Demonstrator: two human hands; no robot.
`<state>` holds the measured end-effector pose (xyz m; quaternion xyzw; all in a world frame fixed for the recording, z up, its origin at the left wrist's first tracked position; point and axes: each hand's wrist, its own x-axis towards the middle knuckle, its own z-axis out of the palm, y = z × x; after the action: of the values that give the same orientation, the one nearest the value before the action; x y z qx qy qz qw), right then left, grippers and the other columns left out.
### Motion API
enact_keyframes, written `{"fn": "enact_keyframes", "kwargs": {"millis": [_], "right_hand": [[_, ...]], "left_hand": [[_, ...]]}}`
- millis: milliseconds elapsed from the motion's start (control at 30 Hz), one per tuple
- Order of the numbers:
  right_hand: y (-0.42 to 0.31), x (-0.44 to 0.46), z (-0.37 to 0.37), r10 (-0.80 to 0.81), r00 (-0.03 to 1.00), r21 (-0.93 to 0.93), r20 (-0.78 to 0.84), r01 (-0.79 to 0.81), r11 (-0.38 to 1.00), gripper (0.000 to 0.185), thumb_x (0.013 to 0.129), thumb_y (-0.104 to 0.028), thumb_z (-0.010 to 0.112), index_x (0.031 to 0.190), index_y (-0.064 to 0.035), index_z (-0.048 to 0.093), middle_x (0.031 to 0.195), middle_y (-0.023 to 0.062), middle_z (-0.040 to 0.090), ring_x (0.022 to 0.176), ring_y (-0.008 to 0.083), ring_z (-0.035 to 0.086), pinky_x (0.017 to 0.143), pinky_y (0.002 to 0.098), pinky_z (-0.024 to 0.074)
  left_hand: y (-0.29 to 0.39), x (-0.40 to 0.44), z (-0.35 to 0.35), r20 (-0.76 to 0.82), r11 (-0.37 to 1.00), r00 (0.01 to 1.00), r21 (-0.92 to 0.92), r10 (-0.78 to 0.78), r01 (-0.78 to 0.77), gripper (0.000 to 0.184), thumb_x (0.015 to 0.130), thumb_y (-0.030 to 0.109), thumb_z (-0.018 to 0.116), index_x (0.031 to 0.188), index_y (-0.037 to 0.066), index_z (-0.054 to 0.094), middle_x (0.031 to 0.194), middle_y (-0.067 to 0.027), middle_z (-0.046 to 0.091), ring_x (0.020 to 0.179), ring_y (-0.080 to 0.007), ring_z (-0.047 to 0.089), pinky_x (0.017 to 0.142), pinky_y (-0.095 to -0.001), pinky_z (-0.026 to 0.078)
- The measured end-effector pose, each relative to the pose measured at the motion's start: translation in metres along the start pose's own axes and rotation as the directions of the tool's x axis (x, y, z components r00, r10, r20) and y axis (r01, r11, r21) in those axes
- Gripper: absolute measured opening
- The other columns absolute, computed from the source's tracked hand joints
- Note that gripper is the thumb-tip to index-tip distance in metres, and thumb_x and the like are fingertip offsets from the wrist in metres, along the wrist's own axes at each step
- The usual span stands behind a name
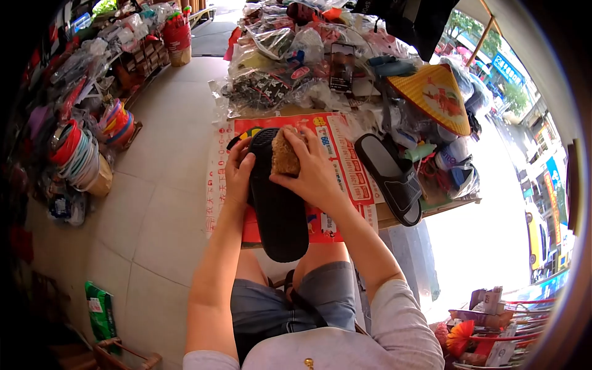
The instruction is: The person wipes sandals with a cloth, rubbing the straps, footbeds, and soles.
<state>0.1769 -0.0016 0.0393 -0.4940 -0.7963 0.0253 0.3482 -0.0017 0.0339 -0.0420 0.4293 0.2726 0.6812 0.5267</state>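
Observation:
A black slipper [280, 213] is held sole-up over the front edge of the table, its toe end pointing either way, which I cannot tell. My left hand [238, 169] grips its left side near the far end. In my right hand [311, 169] is a brown, rough-textured block [284, 154], pressed against the sole's upper right part. A second slipper [390, 179], black with a grey insole, lies upright at the table's right edge. Red and white printed sheets [354, 166] lie under the hands.
Plastic-wrapped goods [265, 46] pile up at the table's back, with a phone [341, 66] propped among them. A yellow conical hat [435, 98] sits at the right. Baskets [79, 154] and a green packet [100, 311] are on the left.

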Motion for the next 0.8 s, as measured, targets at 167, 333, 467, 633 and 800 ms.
{"fn": "enact_keyframes", "kwargs": {"millis": [167,333,467,633,800], "right_hand": [[-0.001,-0.022,-0.027,-0.125,0.989,0.056,0.081,0.120,0.991,0.066,0.070,-0.012,0.079,0.132,-0.0148,0.057,0.136,0.0134,0.052,0.116,0.0363,0.058,0.092,0.0437,0.0513],[-0.014,-0.031,-0.074,-0.416,0.723,0.510,0.551,0.102,0.854,0.063,0.065,-0.007,0.079,0.125,-0.0191,0.063,0.131,0.0116,0.057,0.115,0.0343,0.060,0.092,0.0417,0.0524],[0.002,0.017,-0.040,-0.184,0.982,0.158,0.046,0.175,0.972,0.065,0.067,-0.004,0.077,0.128,-0.0180,0.061,0.137,0.0130,0.049,0.119,0.0380,0.056,0.094,0.0448,0.0511],[-0.018,-0.013,-0.035,-0.267,0.937,0.005,0.223,0.273,0.962,0.067,0.066,-0.003,0.076,0.128,-0.0202,0.060,0.136,0.0118,0.049,0.115,0.0356,0.056,0.091,0.0463,0.0516],[-0.041,-0.055,-0.081,-0.391,0.715,0.287,0.580,0.269,0.919,0.064,0.066,-0.004,0.078,0.127,-0.0173,0.062,0.135,0.0119,0.051,0.117,0.0328,0.057,0.092,0.0406,0.0516]], "left_hand": [[-0.003,0.001,-0.004,-0.007,0.999,1.000,0.020,0.029,-0.029,0.042,0.094,0.013,0.056,0.134,0.000,0.053,0.116,-0.0105,0.065,0.105,-0.0148,0.060,0.094,-0.0284,0.047],[0.001,0.001,0.000,0.004,0.999,1.000,0.017,0.028,-0.028,0.044,0.094,0.016,0.058,0.134,0.001,0.052,0.117,-0.0105,0.064,0.104,-0.0147,0.061,0.093,-0.0290,0.047],[0.004,-0.003,0.002,0.012,1.000,1.000,-0.008,0.029,-0.029,0.045,0.094,0.016,0.058,0.135,0.002,0.051,0.117,-0.0102,0.064,0.104,-0.0147,0.061,0.093,-0.0285,0.048],[0.002,0.000,-0.002,-0.003,1.000,1.000,0.006,-0.014,0.014,0.045,0.094,0.016,0.059,0.136,0.002,0.051,0.115,-0.0096,0.065,0.104,-0.0148,0.061,0.092,-0.0280,0.048],[0.004,0.000,0.001,0.009,1.000,1.000,-0.006,0.010,-0.010,0.043,0.093,0.015,0.059,0.133,0.003,0.054,0.114,-0.0091,0.065,0.103,-0.0143,0.061,0.092,-0.0276,0.048]]}}
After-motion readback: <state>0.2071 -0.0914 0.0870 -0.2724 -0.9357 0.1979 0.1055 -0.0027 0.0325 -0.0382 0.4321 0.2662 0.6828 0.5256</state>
